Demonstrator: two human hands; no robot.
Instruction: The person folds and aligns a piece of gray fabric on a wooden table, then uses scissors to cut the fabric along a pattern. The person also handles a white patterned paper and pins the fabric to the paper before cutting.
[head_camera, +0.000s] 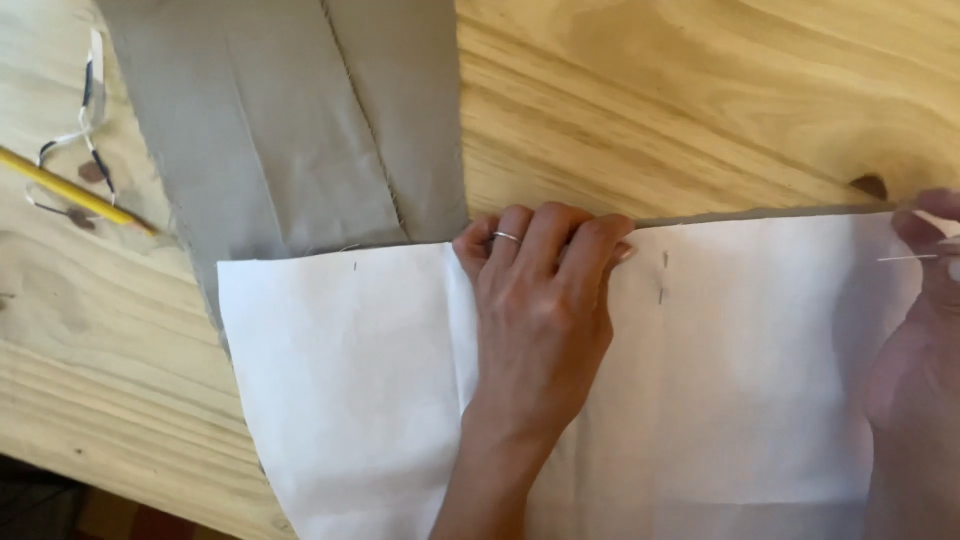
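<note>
A white paper pattern piece (340, 370) lies over grey fabric (270, 120) on a wooden table. My left hand (540, 300), with a ring on one finger, presses flat on the paper near its upper edge, fingers curled at the fabric's fold. My right hand (925, 300) is at the right edge of view and pinches a thin pin (905, 258) at the paper's upper right corner. Two pins (663, 275) stick in the paper right of my left hand, and one small pin (355, 267) sits near the upper left edge.
A yellow pencil (70, 188) lies at the left on the wooden table (700, 90), beside a thin black-and-white cord (90, 90). The table's front edge runs across the lower left, with dark floor below.
</note>
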